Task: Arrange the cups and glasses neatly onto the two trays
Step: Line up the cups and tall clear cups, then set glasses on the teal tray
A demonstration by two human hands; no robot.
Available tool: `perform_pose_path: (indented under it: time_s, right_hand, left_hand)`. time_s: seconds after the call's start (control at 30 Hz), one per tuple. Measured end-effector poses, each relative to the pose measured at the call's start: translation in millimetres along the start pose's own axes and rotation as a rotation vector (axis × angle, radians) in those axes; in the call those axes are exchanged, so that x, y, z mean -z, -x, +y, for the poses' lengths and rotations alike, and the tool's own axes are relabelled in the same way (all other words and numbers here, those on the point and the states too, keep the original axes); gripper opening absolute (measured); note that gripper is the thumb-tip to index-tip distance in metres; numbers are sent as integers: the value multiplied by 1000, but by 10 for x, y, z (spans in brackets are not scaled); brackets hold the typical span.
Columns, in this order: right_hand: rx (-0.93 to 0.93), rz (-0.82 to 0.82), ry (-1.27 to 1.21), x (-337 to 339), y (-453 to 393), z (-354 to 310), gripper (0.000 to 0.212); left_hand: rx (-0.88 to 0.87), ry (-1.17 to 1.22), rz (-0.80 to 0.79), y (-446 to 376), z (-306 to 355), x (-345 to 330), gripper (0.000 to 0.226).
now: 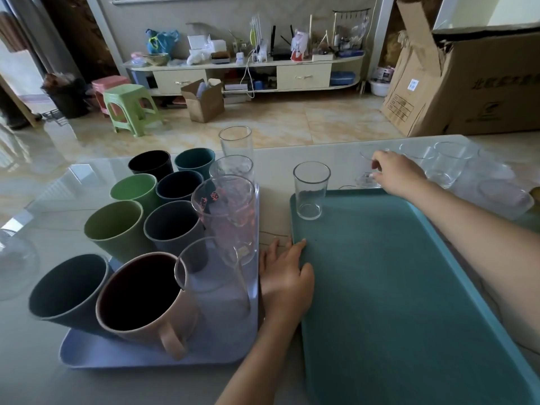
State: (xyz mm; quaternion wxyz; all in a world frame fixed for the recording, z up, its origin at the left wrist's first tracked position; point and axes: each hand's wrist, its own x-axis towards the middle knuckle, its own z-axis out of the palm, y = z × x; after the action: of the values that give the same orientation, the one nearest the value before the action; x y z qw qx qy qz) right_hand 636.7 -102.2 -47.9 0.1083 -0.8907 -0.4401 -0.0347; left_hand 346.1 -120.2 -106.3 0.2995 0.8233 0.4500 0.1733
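A big teal tray (409, 287) is lying on the table (43, 361), just to the right of the left hand (285, 276). That tray is holding only one clear glass (310, 190), standing up straight in the far left corner, beyond the left hand's fingertips. A pale blue tray (152, 353) is sitting on the other side of the left hand, and it is packed full. On it, green cups (117, 226), dark cups (172, 226) and a pink mug (143, 293) with a handle are standing in rows. Tall clear glasses (233, 168) are lined up along the edge of the blue tray nearest the left hand.

The left hand is resting flat on the table between the two trays. Its fingers are straight and spread, and the fingertips are touching the teal tray's edge. It is holding nothing.

The right hand (397, 173) is reaching far out past the teal tray's top edge. Its fingers and thumb are curling around a small clear glass (368, 171) that is sitting on the table. More clear glasses (450, 163) are waiting on the table just to the right of that hand.
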Motion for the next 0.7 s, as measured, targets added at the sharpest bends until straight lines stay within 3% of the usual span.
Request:
perform_pose_path:
  time_s: [0.13,0.33,0.47,0.6,0.7]
  right_hand:
    - [-60,137,-143,-7,34,-58,10]
    - [106,311,-227,494,507,-92,3]
    - [129,310,-355,578,1111,-55,4]
    - [166,108,-371,508,1451,-194,6]
    - [216,52,-379,457,1446,-415,8]
  left_hand:
    - [20,3,-15,-23,-15,-8,71]
    - [43,61,-8,32,51,52,52]
    - [57,160,21,56,-21,25,63]
    - [40,205,29,130,-35,31,61]
    - [14,175,64,152,-45,30,56]
